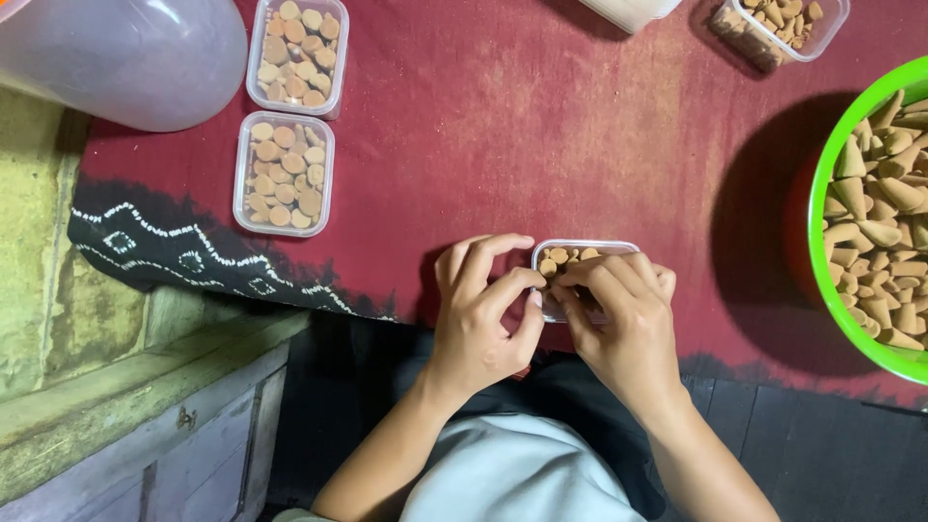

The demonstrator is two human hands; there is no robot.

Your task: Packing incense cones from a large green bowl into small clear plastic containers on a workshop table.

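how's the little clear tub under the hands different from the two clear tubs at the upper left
The tub under the hands shows only a few cones, at its far end; the two upper-left tubs are packed full, flat bases up. The left hand and right hand touch and partly cover the first; the other two lie apart, untouched. All three are small clear rectangular tubs holding tan cones on the red cloth.

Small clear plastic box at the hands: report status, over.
Left hand steadies the small clear plastic box. Right hand fingers inside, setting tan cones. Nothing in the way.
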